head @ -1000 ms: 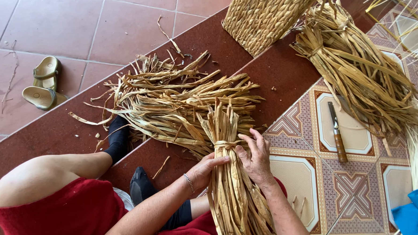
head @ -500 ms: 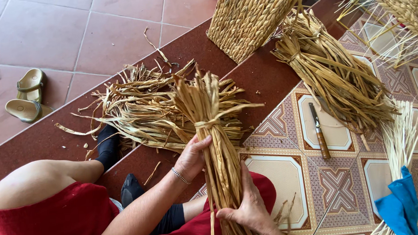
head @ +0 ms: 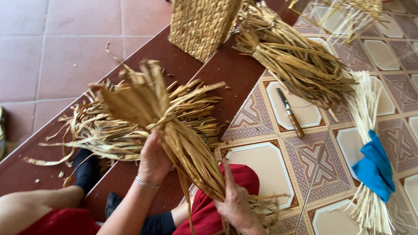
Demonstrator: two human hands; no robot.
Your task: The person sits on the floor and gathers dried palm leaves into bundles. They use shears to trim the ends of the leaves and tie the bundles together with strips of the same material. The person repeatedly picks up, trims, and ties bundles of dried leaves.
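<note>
left hand [head: 153,158] clasps tied dry-leaf bundle [head: 172,133] near its band | right hand [head: 235,203] grips lower stalks | best kept tight, loose pile [head: 101,131] beyond left hand

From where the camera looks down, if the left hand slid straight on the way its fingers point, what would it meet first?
Probably the loose pile of dried leaves beyond the tied bundle that the left hand grips; depth is unclear.

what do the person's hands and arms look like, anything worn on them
Both forearms are bare, no sleeves reaching them. The left hand has a thin silver-coloured bracelet round the wrist. The right hand shows no glove or bracelet; whether it wears a ring is too blurred to tell. Neither hand is gloved.
</note>
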